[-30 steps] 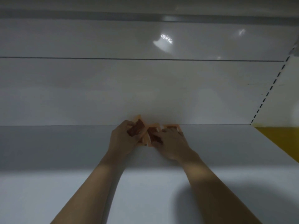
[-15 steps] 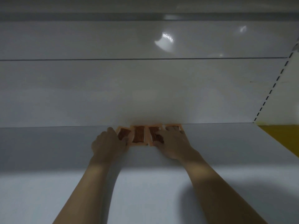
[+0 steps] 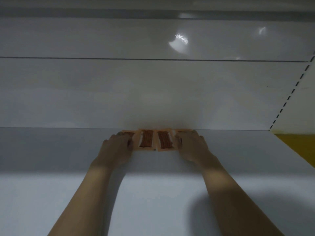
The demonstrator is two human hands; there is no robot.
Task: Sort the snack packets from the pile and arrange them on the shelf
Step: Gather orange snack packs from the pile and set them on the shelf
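Hands both lie palm-down on the shelf (image 3: 51,150), fingers fairly flat and gripping nothing. The left hand (image 3: 117,147) presses the leftmost packet (image 3: 128,133), and the right hand (image 3: 190,145) presses the rightmost packet (image 3: 182,130). Between them two middle packets (image 3: 146,140) lie bare, side by side, with their long axes running away from the wrists. Just past the fingertips the row meets the back wall (image 3: 153,99). Neither hand is nearer.
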